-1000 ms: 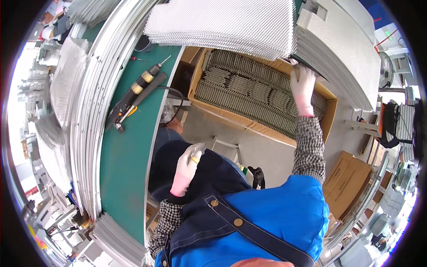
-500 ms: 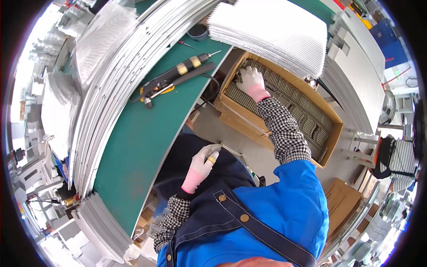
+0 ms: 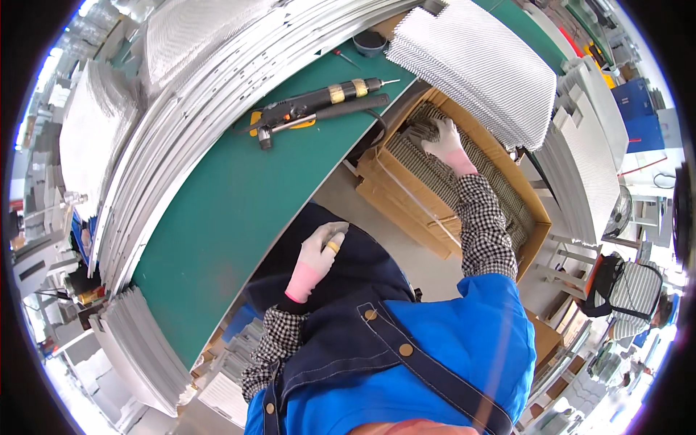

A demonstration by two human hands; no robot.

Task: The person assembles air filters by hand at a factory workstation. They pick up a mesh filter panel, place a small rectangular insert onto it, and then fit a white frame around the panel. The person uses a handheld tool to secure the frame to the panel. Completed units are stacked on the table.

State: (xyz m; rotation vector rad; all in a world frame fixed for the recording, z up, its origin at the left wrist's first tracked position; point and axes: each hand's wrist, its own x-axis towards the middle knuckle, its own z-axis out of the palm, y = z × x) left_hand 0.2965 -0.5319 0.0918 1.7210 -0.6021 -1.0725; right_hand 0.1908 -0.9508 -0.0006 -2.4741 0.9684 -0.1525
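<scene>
Right hand in parts box, left hand off bench
Right hand (image 3: 444, 142) grips grey metal strips (image 3: 442, 181) in cardboard box (image 3: 533, 239); left hand (image 3: 319, 250) curled around small yellow piece (image 3: 333, 246), beside green bench (image 3: 239, 196) edge.

On the green work mat (image 3: 217, 217) lies a black electric screwdriver with yellow bands (image 3: 319, 101), beside a small dark round cup (image 3: 370, 42). Stacks of white perforated metal sheets (image 3: 478, 65) stand around. A person in a striped shirt (image 3: 631, 290) is at the right.

A gloved right hand (image 3: 444, 143) reaches into an open brown cardboard box (image 3: 538, 230) of grey ridged strips (image 3: 435, 174); the gloved left hand (image 3: 317, 254) grips a small yellow object (image 3: 333, 246).
</scene>
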